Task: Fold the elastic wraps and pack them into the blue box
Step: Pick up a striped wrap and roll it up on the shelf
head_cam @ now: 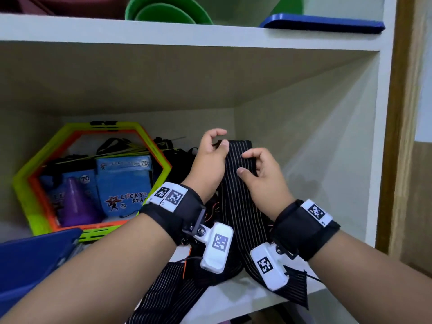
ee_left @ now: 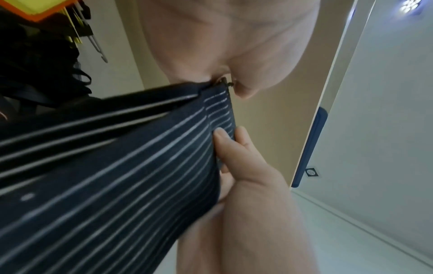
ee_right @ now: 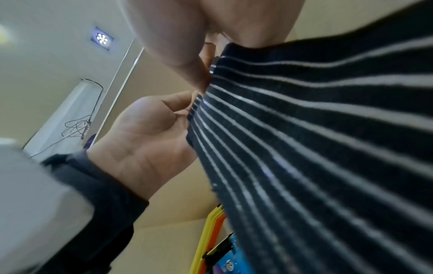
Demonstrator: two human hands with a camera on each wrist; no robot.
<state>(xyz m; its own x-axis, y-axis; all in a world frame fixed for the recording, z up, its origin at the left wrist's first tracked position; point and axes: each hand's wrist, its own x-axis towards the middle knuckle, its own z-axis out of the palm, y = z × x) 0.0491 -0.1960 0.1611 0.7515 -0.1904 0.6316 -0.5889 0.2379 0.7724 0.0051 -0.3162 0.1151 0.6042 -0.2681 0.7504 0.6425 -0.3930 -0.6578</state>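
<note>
A black elastic wrap with thin pale stripes is held up inside the shelf bay, its long tail trailing down over the shelf's front edge. My left hand pinches its top left corner between thumb and forefinger. My right hand pinches the right edge a little lower. In the left wrist view the wrap stretches away from the pinch, with the right hand's fingers on its far edge. In the right wrist view the wrap fills the right side. The blue box sits at the lower left, partly cut off.
More striped wraps lie heaped on the white shelf. A yellow-and-orange hexagonal frame leans at the left, with blue packets and a purple cone behind it. On the shelf above sit green bowls and a blue lid.
</note>
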